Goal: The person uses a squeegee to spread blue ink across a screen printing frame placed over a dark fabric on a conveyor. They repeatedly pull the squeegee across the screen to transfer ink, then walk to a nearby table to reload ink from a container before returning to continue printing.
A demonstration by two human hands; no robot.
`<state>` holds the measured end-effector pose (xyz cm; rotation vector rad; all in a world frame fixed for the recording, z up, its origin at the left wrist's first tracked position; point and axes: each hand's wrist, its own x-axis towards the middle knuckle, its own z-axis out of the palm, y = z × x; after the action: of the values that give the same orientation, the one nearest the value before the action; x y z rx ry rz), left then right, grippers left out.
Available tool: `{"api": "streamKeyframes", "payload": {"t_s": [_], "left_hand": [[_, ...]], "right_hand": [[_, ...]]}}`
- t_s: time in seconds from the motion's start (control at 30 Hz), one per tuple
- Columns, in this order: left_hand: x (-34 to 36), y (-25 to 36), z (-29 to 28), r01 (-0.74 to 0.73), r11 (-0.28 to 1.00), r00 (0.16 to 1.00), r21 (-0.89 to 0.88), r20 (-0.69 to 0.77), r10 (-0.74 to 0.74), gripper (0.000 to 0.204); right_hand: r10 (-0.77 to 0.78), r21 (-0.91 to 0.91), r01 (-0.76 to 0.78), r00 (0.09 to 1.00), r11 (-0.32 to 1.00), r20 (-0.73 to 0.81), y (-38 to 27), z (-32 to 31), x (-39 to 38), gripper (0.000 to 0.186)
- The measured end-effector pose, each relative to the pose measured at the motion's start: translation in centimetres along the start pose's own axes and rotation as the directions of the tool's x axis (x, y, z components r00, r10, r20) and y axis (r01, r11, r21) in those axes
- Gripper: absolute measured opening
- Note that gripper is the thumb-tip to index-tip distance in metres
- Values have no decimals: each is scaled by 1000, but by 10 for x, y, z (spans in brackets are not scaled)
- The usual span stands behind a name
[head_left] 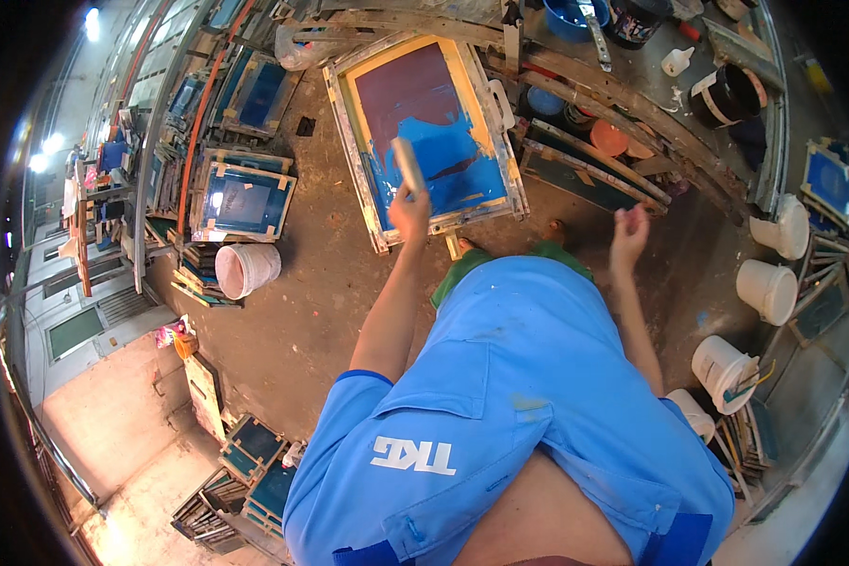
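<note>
My left hand (408, 212) grips a pale, bar-shaped tool (407, 165) over the framed screen (354, 118) at the upper middle. The screen has a tan border and a dark maroon field, with glossy blue coating spread unevenly across its lower part. My right hand (629, 236) is off to the right of the screen, fingers curled and slightly blurred; whether they hold something small I cannot make out. My feet and green trouser legs show below the screen.
Stacked screens (245, 203) and a white bucket (247, 271) stand left. Several white buckets (764, 292) line the right. A wooden rail (623, 104) runs past a shelf with a black bucket (724, 97) and blue tub (564, 19). More screens (255, 443) lean lower left.
</note>
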<state>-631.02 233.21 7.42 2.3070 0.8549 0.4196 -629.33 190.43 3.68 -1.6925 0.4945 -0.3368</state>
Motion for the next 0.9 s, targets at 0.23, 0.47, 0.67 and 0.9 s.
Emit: {"api": "streamKeyframes", "payload": {"t_s": [0.23, 0.47, 0.67, 0.9], "left_hand": [[-11, 59, 41, 192, 868, 964, -458, 255, -78, 29], [12, -60, 0, 137, 951, 979, -277, 182, -88, 27], [26, -38, -73, 87, 985, 994, -146, 73, -77, 28], [0, 21, 26, 190, 896, 973, -401, 196, -119, 32]], "right_hand": [[44, -317, 125, 877, 940, 478, 39, 22, -58, 40], [247, -477, -27, 881, 879, 405, 43, 14, -79, 29], [197, -403, -19, 893, 915, 404, 62, 21, -99, 27], [42, -259, 115, 847, 959, 530, -8, 90, -48, 25]]}}
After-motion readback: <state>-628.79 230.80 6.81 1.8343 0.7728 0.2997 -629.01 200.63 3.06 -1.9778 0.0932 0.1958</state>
